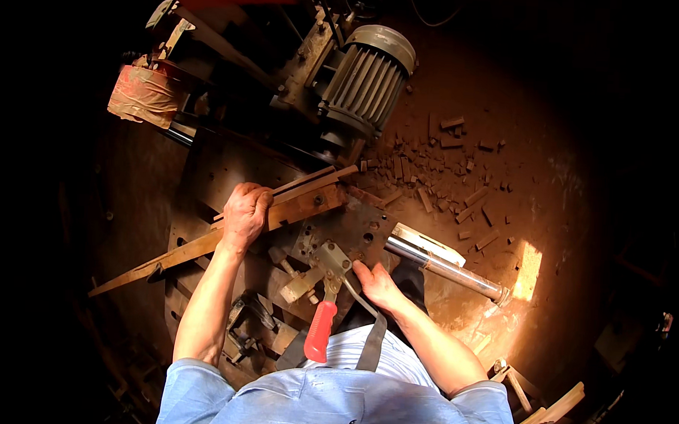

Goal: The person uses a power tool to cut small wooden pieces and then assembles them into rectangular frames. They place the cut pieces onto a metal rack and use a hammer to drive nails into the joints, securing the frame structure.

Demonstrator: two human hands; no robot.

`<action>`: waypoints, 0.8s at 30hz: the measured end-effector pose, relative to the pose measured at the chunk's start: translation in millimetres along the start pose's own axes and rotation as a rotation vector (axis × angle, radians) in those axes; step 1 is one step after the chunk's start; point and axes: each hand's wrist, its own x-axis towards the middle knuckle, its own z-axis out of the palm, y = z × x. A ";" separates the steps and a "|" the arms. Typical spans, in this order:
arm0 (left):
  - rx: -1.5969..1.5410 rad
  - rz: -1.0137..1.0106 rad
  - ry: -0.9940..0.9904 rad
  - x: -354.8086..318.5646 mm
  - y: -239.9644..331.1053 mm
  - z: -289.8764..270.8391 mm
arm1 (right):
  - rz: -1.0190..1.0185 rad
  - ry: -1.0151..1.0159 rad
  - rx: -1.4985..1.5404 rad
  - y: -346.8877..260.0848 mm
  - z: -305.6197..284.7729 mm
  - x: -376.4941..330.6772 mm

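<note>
My left hand [246, 212] is closed over thin wooden strips [310, 182]. The strips lie along a long wooden bar [181, 253] that slants across the metal table of a machine. At the near edge of a drilled metal plate [354, 231], my right hand [380, 285] is curled with its thumb toward the plate. Its other fingers are mostly hidden, and I cannot make out what they hold. Left of that hand is a toggle clamp [333, 260] bolted to the plate, its red handle [320, 331] pointing toward me.
A finned electric motor [368, 82] stands at the far side. Beyond the plate, many wood offcuts [449, 171] lie scattered on the dusty floor. A shiny round rail [449, 272] runs to the right. Wooden pieces [549, 414] lie at the lower right; a wrapped part [143, 95] is at upper left.
</note>
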 end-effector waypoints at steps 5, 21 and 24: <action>0.006 0.009 0.014 -2.3 -4.5 0.6 | 0.009 0.049 -0.051 15.9 1.8 4.5; 0.075 0.059 -0.011 -6.6 -5.0 -12.6 | -0.043 0.046 0.024 13.6 7.6 9.5; 0.042 -0.016 -0.015 -15.3 -26.2 -20.6 | -0.062 0.078 -0.043 19.8 9.4 10.4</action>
